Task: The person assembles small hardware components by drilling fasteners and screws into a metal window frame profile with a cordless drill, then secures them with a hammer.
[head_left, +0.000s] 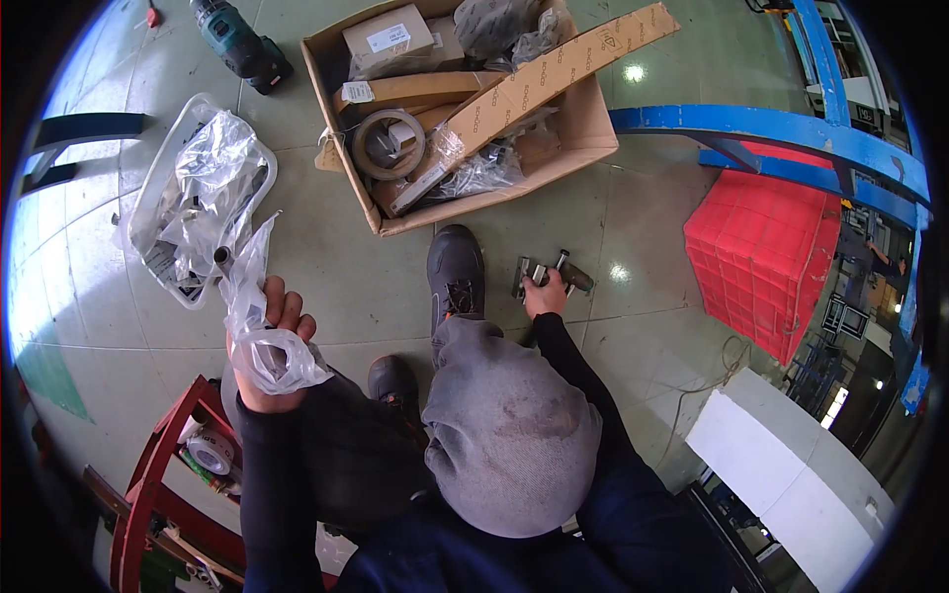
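Note:
My left hand is closed around a clear plastic bag, which hangs over the fingers and wrist. A dark round tube end shows at the top of the bag. Beyond it stands a white plastic basket filled with clear plastic bags. Low over the floor, right of my shoe, my right hand has its fingers wrapped on several small metal cylindrical parts. Their exact kind is too small to make out, and the palm hides some of them.
A cardboard box with tape, smaller boxes and a long carton lies ahead. A cordless drill rests at the upper left. To the right are a red crate, a blue metal frame and a white block; a red rack stands lower left.

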`<state>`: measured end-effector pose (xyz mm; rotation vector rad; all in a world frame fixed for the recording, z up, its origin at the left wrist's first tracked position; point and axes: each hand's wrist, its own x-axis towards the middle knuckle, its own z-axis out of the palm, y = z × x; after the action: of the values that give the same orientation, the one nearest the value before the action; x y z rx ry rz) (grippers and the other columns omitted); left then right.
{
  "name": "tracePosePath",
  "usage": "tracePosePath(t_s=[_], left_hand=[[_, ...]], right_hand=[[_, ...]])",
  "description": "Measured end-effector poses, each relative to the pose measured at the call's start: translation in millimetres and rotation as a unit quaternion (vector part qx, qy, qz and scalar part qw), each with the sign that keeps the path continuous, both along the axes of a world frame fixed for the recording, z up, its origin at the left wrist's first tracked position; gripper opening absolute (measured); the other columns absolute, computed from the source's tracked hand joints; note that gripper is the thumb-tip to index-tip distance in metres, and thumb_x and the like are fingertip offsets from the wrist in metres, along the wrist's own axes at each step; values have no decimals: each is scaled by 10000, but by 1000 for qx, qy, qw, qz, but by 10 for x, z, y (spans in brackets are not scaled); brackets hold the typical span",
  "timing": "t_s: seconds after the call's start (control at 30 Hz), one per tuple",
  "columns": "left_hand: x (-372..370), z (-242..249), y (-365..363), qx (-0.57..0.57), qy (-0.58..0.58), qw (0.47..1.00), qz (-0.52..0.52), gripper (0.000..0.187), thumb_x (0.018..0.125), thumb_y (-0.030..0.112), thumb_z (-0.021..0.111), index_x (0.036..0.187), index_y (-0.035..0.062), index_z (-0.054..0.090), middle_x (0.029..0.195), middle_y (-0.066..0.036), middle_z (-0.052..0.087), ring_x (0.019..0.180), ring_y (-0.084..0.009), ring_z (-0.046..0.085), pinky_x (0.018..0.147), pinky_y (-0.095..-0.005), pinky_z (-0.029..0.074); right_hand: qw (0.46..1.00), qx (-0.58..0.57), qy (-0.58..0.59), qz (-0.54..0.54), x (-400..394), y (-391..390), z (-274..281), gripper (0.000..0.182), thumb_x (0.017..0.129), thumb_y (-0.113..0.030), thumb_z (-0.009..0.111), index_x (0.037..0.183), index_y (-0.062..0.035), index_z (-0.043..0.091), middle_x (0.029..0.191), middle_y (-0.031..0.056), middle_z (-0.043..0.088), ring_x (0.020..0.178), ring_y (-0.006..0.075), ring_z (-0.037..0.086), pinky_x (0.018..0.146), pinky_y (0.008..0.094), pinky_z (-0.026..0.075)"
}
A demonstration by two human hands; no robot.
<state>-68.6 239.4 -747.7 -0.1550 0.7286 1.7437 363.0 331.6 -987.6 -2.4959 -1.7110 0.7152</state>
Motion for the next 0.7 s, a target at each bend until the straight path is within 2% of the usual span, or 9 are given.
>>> tracePosePath(t_s=[0.1, 0.2, 0.3, 0.33, 0.43, 0.57, 0.6, 0.63, 0.7], left_hand=[[4, -3, -2, -5, 4, 1000, -4, 178, 1013, 239, 474, 1098, 88, 513, 825, -19, 423, 714, -139, 436, 605, -311, 456], [16, 35, 18, -33, -4, 999, 3, 199, 1033, 273, 460, 1067, 87, 524, 805, -20, 432, 693, -137, 441, 597, -305, 453], [101, 243, 199, -141, 14, 990, 13, 281, 1043, 358, 477, 1075, 88, 548, 796, -18, 478, 670, -128, 458, 569, -285, 433], [120, 332, 305, -192, 32, 981, 27, 314, 1042, 391, 488, 1087, 88, 557, 797, -16, 498, 664, -123, 465, 558, -276, 424], [67, 319, 314, -208, 64, 975, 34, 398, 1038, 471, 491, 1064, 86, 591, 728, 0, 522, 611, -105, 479, 501, -263, 394], [88, 285, 359, -181, 111, 976, 47, 422, 1044, 475, 479, 1057, 74, 611, 760, 6, 592, 612, -72, 499, 516, -251, 403], [62, 214, 320, -143, 86, 985, 50, 373, 1062, 407, 455, 1082, 60, 590, 887, -34, 645, 741, -114, 603, 656, -288, 499], [36, 156, 298, -102, 61, 991, 53, 326, 1081, 340, 431, 1106, 45, 569, 1014, -75, 699, 870, -157, 708, 795, -324, 596], [67, 184, 407, -92, 49, 993, 56, 327, 1080, 347, 433, 1096, 49, 565, 1008, -68, 694, 872, -149, 702, 793, -321, 593]], right_hand=[[998, -36, 25, -51, -77, 50, 92, 492, 774, -333, 773, 1157, -52, 648, 1196, 210, 651, 1125, 381, 618, 945, 442, 492], [993, 84, -75, -23, -94, 205, 254, 450, 785, -363, 765, 1121, -75, 678, 1208, 206, 632, 1153, 380, 588, 968, 448, 477], [947, 26, -314, 69, 60, 456, 252, 498, 803, -478, 711, 1152, -123, 690, 1278, 179, 578, 1234, 354, 514, 1034, 502, 420], [941, -47, -322, 92, 137, 535, 184, 537, 817, -540, 670, 1166, -133, 698, 1353, 175, 543, 1288, 338, 485, 1048, 504, 411], [940, -172, -293, 41, -7, 848, 177, 484, 848, -511, 655, 1159, -147, 723, 1350, 157, 554, 1256, 332, 520, 1047, 488, 409], [947, -126, -279, 93, -166, 898, 227, 424, 907, -418, 618, 1155, -77, 658, 1095, 168, 697, 1080, 326, 641, 1063, 485, 365], [967, -64, -219, 116, -147, 905, 231, 390, 923, -379, 630, 1127, -47, 619, 1005, 195, 703, 951, 344, 675, 965, 474, 454], [985, -9, -132, 115, -210, 947, 360, 365, 927, -338, 641, 1123, -31, 609, 992, 183, 707, 950, 326, 676, 927, 463, 472], [987, 102, 47, 114, -409, 1073, 727, 322, 934, -256, 664, 1113, 0, 587, 967, 158, 714, 949, 290, 676, 852, 442, 507]])
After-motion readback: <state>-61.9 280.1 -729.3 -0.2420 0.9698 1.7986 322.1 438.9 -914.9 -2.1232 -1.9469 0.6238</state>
